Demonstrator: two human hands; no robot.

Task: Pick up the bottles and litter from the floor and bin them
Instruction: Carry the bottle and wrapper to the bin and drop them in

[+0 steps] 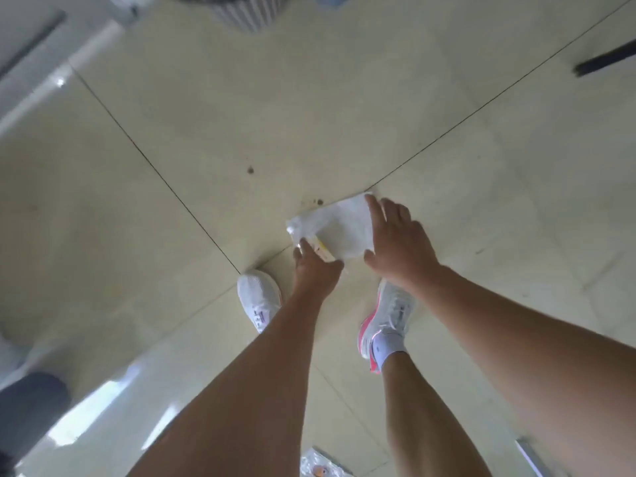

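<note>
Left edge is blur – pale wall or cabinet base (51, 80), a dark shape low in the corner, can't tell what.

Left shoe (258, 297) planted on a tile joint. Just right of it the left hand (315, 265) is down at the near corner of a white plastic wrapper (335, 228) lying flat on the floor; its fingers (304, 244) curl onto the yellow-marked edge, looks like a pinch starting, but whether it's actually closed on the wrapper I can't tell. Right hand (395, 242) is spread open, palm down over the wrapper's right side, fingertips (373, 204) on its far corner. Right shoe (389, 321) sits under that forearm.

Step in hand, as I read it: grabbing this litter piece, not lifted yet. Next move needs both hands to gather the thin film into a bunch – flat plastic on smooth tile slides instead of lifting – then carry it forward to the ribbed bin (247, 12) at the top edge, well apart.

More crinkled litter (320, 464) lies at the bottom edge.

Floor (172, 115): glossy cream tiles, dark grout lines, a few dark specks near the wrapper. Dark bar (605, 58) upper right, unidentified.
</note>
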